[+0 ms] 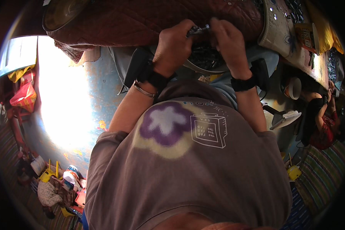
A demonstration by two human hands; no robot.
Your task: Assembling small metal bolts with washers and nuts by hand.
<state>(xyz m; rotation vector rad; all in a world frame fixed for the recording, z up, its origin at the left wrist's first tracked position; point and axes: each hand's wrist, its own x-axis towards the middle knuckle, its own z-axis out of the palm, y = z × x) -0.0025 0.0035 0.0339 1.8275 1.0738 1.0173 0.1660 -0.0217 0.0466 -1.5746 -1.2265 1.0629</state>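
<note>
Over the edge of a maroon covered surface [142, 23], my left hand [174, 46] is closed around a small metal bolt fitting [197, 30]. Its shiny threaded end points toward my right hand [230, 44]. The right fingers are curled beside that end and smeared by motion, so whether they grip it cannot be made out. Below and between my hands, a round basin [203, 70] holds many small dark metal pieces [209, 56]. Black bands circle both my wrists.
A round metal bowl [61, 15] stands at the far left. At right, a pale cloth [276, 34] bears loose metal bits beside a printed tub [308, 37]. A co-worker in red [326, 128] sits at right, another person [51, 193] at lower left, near a yellow stool [48, 174].
</note>
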